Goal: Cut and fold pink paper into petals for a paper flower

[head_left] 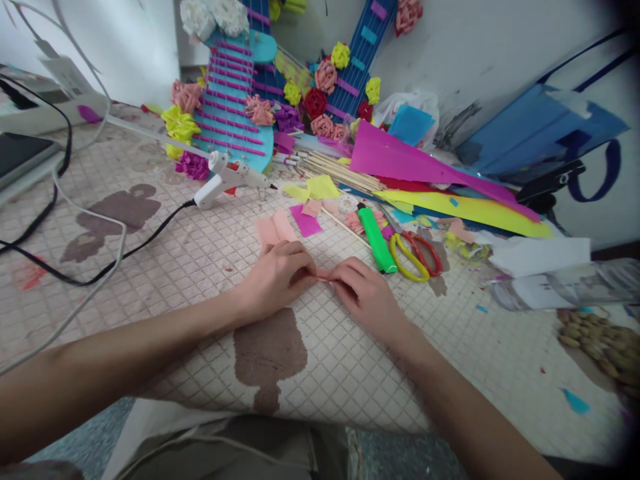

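Note:
A narrow rolled strip of pink paper [323, 275] stretches between my two hands, low over the patterned table cover. My left hand [280, 272] pinches its left end, and my right hand [364, 292] closes on the right end with fingers curled. Beyond my left fingers lie pink paper pieces [274, 228] and a magenta paper square [305, 221]. To the right of my right hand rest a green utility knife [376, 239] and scissors with yellow and red handles [416, 256]. Fingertips hide both ends of the strip.
A white glue gun [227, 179] with a black cord lies at back left. Decorated cardboard guitars [233, 100] with paper roses lean on the wall. Wooden sticks [343, 172] and coloured sheets [440, 177] pile behind. A clear jar [545, 290] lies right, near nuts [595, 340].

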Motion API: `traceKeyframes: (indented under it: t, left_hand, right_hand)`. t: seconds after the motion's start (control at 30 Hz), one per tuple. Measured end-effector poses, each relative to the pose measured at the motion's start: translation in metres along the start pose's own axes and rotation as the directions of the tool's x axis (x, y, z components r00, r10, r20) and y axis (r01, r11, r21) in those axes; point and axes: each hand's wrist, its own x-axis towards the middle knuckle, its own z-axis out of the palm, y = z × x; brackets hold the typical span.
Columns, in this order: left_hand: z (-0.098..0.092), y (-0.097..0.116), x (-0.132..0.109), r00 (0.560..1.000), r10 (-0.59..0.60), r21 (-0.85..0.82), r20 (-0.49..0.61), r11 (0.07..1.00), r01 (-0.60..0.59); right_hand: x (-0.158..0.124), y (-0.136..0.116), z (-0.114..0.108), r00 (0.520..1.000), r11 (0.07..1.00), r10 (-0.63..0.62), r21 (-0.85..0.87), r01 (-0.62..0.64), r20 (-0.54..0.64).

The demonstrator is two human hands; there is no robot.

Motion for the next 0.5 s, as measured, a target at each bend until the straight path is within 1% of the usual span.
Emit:
traceKeyframes:
  t: [0.17,0.33,0.5]
  left_hand:
    - [0.0003,-0.0024,0.0036,1.0,-0.013,-0.013,0.0,1.0,0.013]
    - [-0.0006,-0.0018,0.0053,1.0,-0.007,-0.054,-0.027,0.999,0.006]
    - [-0.0013,-0.0005,0.0054,1.0,0.022,0.019,0.016,1.0,-0.022]
  right_hand:
    - [0.0028,0.0003,0.0001,0.995,0.995,0.087,0.051,-0.085,-0.039]
    - [0.0049,0.0024,-0.0003,0.996,0.993,0.084,0.083,-0.081,-0.034]
    - [0.0052,0.0012,-0.0013,0.994,0.989,0.108,0.099,-0.106,-0.021]
